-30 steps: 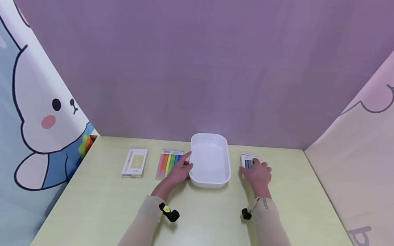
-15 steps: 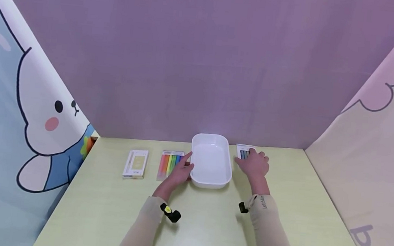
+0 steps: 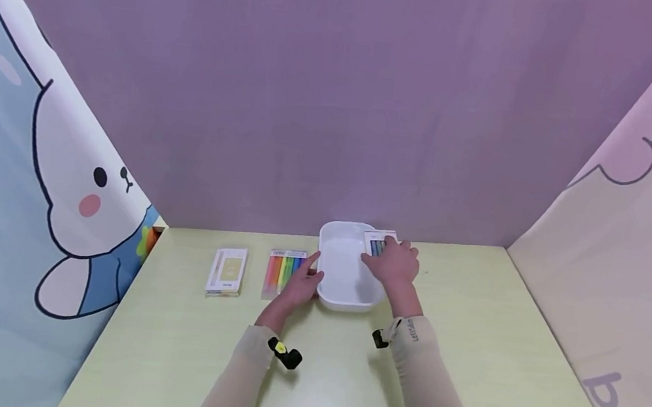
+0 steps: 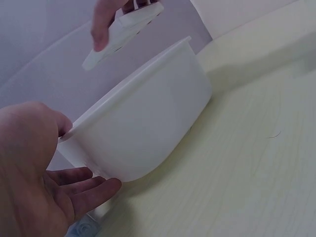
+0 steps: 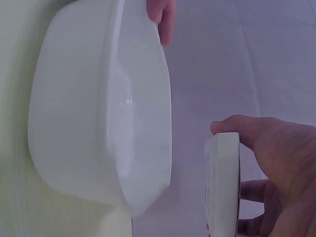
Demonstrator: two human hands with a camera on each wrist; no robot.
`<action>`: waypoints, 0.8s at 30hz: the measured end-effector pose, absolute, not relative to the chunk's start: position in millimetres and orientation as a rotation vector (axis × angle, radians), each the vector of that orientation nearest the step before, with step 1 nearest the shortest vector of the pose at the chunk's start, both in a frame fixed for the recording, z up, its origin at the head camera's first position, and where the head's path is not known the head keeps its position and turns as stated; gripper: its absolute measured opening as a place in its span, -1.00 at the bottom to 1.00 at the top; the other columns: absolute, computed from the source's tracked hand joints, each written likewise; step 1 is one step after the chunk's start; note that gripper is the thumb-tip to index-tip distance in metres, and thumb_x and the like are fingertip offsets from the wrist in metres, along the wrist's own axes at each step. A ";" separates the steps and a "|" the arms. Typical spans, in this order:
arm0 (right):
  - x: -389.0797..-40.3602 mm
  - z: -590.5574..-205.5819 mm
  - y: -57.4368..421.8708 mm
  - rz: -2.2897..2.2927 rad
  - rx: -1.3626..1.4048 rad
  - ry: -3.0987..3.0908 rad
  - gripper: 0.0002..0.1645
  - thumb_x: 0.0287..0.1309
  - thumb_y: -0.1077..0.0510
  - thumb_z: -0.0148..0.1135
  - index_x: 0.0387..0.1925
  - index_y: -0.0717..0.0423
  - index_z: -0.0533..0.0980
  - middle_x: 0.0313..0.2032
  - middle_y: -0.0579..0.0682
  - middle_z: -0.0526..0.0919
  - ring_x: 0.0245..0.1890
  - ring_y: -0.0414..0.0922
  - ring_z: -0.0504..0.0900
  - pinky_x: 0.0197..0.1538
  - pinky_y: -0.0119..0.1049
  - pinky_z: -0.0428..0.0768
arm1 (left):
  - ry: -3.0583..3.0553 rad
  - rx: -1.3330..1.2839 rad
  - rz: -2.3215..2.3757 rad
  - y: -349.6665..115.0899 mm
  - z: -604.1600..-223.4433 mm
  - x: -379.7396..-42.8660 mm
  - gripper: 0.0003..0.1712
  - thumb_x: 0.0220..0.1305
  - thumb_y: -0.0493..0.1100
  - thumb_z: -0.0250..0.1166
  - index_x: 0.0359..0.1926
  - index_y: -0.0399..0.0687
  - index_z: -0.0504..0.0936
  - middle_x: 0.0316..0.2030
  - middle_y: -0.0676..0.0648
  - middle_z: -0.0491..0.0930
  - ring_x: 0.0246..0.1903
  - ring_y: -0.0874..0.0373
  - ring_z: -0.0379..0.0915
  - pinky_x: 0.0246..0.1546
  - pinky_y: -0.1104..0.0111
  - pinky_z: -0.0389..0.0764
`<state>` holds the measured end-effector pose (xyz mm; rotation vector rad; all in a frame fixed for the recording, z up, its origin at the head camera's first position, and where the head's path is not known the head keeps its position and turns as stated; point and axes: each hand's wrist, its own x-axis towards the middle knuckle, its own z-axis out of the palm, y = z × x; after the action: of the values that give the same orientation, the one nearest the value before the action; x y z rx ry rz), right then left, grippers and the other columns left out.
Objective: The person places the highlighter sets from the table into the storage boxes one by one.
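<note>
A white plastic basin (image 3: 344, 280) stands on the table in the head view. My left hand (image 3: 300, 286) holds its left side; in the left wrist view, the thumb lies at the rim and the fingers (image 4: 96, 194) touch the lower wall. Above the basin's right rim, my right hand (image 3: 395, 262) grips a flat white box (image 3: 378, 240) with dark stick shapes on its front. The right wrist view shows this box (image 5: 222, 182) held by its edges between thumb and fingers, apart from the basin. Part of its front is hidden by the hand.
Left of the basin lies a clear pack of rainbow-coloured pens (image 3: 280, 271), partly behind my left hand. Farther left is a white box (image 3: 226, 272) with a yellowish panel. A purple cloth (image 3: 335, 112) hangs behind the table (image 3: 499, 364).
My right hand has lifted the flat white box from the table and carried it left, over the basin's right rim. The left hand has stayed at the basin's side.
</note>
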<state>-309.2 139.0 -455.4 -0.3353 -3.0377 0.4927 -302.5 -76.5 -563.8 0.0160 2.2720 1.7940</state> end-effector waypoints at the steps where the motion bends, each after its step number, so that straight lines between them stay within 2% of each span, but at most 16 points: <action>1: -309.6 -456.7 134.8 0.490 -0.331 -3.040 -0.04 -0.02 -0.41 0.26 0.28 0.10 0.37 -0.02 0.31 0.44 0.01 0.23 0.37 -0.19 0.06 0.52 | 2.269 0.018 1.799 -76.6 -564.4 -302.3 -0.36 0.47 0.00 0.07 0.47 0.48 0.11 0.03 -0.17 0.41 -0.15 0.01 0.51 -0.24 0.24 0.64; 13: -317.0 -461.8 96.8 0.478 -0.269 -3.010 -0.04 -0.07 -0.40 0.32 0.25 0.09 0.43 0.02 0.30 0.48 0.01 0.20 0.40 -0.17 0.04 0.53 | 2.241 0.061 1.827 -76.7 -562.6 -303.3 -0.35 0.49 -0.06 0.06 0.50 0.34 0.09 0.03 -0.22 0.43 -0.16 -0.01 0.53 -0.23 0.19 0.65; 24: -323.1 -469.7 73.3 0.505 -0.241 -3.018 -0.01 -0.09 -0.40 0.35 0.27 0.09 0.41 0.07 0.29 0.45 0.03 0.22 0.39 -0.10 0.07 0.52 | 2.255 0.045 1.810 -76.9 -559.6 -302.0 -0.36 0.49 -0.03 0.05 0.49 0.41 0.10 0.02 -0.18 0.43 -0.14 -0.01 0.51 -0.22 0.18 0.64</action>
<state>-323.1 73.3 -469.7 -0.2408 -3.0182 0.5047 -302.0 -76.9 -559.6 0.0453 2.2546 1.8101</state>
